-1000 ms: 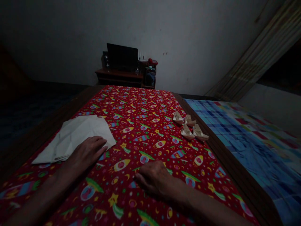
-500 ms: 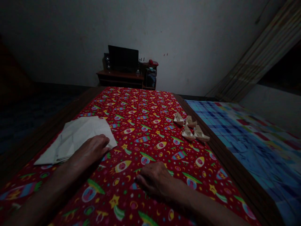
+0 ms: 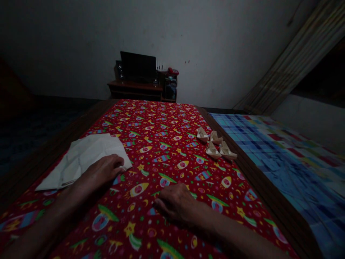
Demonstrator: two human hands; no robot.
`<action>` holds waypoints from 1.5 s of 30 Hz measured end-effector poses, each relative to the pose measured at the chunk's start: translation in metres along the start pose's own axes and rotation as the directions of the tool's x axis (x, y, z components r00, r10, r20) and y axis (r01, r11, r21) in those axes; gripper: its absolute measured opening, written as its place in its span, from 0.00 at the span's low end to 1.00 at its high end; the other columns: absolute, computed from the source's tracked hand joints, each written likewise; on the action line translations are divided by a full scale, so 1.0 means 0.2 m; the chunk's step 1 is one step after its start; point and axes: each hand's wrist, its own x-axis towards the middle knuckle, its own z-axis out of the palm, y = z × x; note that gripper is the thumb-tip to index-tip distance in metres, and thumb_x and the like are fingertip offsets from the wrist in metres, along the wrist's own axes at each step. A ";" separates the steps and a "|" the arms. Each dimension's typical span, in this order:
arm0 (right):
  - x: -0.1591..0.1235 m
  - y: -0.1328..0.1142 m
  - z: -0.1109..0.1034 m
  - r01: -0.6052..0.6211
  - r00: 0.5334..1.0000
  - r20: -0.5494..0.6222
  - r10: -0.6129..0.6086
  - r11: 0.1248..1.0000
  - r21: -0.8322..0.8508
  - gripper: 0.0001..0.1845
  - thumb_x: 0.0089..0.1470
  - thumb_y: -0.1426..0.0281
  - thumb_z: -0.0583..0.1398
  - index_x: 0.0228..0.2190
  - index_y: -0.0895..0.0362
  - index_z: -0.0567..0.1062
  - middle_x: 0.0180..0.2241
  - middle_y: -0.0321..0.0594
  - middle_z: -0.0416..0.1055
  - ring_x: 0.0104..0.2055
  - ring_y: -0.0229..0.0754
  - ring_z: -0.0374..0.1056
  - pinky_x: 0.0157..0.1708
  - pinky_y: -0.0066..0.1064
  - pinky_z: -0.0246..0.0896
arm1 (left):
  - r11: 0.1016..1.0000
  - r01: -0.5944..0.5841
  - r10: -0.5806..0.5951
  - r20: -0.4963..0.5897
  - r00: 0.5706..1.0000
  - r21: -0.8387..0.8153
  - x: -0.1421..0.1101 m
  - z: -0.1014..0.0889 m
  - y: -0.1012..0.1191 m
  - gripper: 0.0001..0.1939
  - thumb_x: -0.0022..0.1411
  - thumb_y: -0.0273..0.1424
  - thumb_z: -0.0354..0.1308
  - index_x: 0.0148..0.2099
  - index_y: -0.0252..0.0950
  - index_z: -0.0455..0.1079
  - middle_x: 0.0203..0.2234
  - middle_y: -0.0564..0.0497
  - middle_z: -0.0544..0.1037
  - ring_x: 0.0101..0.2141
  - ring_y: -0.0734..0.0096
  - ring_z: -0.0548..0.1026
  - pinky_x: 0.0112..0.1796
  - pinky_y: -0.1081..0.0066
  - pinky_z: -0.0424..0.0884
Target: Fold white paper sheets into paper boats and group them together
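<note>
A stack of white paper sheets (image 3: 91,151) lies fanned out on the left of a red patterned cloth (image 3: 151,230). My left hand (image 3: 107,167) rests palm down over the stack's right-hand corner, its fingers curled and touching the paper, which stays flat. Near the middle of the cloth, my right hand (image 3: 176,203) is closed in a loose fist, fingertips tucked underneath, with nothing seen in it. Several small folded paper boats (image 3: 213,151) stand grouped on the right side of the cloth, apart from both hands.
Dark wooden edges (image 3: 242,169) border the cloth on both sides. Beyond the right edge lies a blue checked mat (image 3: 258,154). At the far wall, a desk (image 3: 134,86) carries a black monitor (image 3: 138,66), with a red telephone (image 3: 173,71) beside it.
The whole view has shifted slightly, so the scene sits a little further left. Both hands, the paper and the boats keep their places on the cloth.
</note>
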 end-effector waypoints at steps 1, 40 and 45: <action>0.00 0.00 0.00 -0.003 1.000 0.006 0.003 1.000 0.001 0.16 0.61 0.67 0.50 0.24 0.57 0.66 0.23 0.34 0.67 0.22 0.32 0.55 0.25 0.28 0.42 | 1.000 0.007 -0.007 0.009 1.000 -0.011 0.00 -0.01 0.00 0.11 0.55 0.38 0.50 0.34 0.37 0.69 0.33 0.46 0.75 0.34 0.60 0.73 0.35 0.67 0.64; 0.01 -0.02 -0.02 -0.014 1.000 0.013 0.014 1.000 -0.014 0.16 0.61 0.67 0.49 0.23 0.57 0.66 0.22 0.34 0.67 0.22 0.32 0.54 0.25 0.29 0.40 | 0.973 -0.051 0.110 -0.263 0.958 0.223 -0.01 0.09 -0.01 0.25 0.58 0.47 0.49 0.49 0.34 0.65 0.47 0.40 0.69 0.46 0.51 0.66 0.41 0.60 0.65; 0.00 -0.03 -0.03 -0.051 0.998 0.028 0.052 0.998 -0.026 0.16 0.61 0.66 0.49 0.24 0.56 0.66 0.23 0.33 0.68 0.23 0.32 0.55 0.26 0.29 0.40 | 0.985 -0.101 0.133 -0.248 0.960 0.140 0.00 0.08 -0.02 0.13 0.60 0.40 0.48 0.37 0.36 0.67 0.36 0.45 0.72 0.39 0.60 0.68 0.40 0.65 0.65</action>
